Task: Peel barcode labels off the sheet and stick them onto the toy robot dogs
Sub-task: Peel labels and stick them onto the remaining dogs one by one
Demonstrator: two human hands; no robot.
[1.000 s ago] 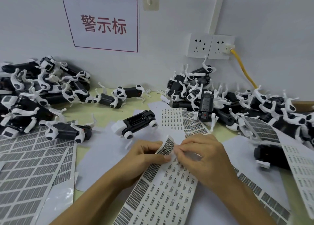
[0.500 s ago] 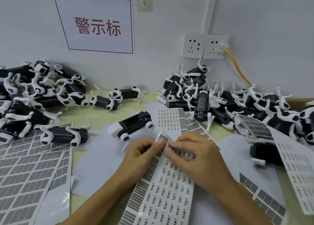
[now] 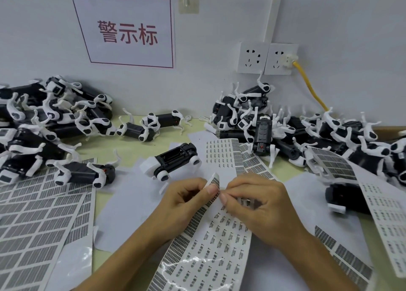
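A: What have the hands got hold of?

B: The left hand (image 3: pixel 186 199) pinches the curled-up top edge of a long white sheet of small barcode labels (image 3: pixel 211 242), thumb on the printed face, fingers folded behind it. The right hand (image 3: pixel 257 200) has its fingers curled, and its thumb and forefinger meet at the same top edge, just beside the left thumb. Whether a single label is already lifted between them I cannot tell.

A: And where does that sheet lie?

B: It runs from the fingers down towards the person, over loose white backing papers (image 3: pixel 123 205) on the pale green tabletop (image 3: pixel 103 145).

A: The nearest dog?

B: A black-and-white plastic toy robot dog (image 3: pixel 173 158) lies on its back just beyond the hands, its open belly compartment facing up. A second one (image 3: pixel 84 173) lies to its left.

A: The rest?

B: A heap of dogs on the left (image 3: pixel 44 119), another heap on the right (image 3: pixel 307 132), both against the wall. Larger grey label sheets (image 3: pixel 35 224) lie at the left. On the wall hang a white sign with red characters (image 3: pixel 127 30) and a double socket (image 3: pixel 268 58) with a yellow cable (image 3: pixel 309 86) plugged in.
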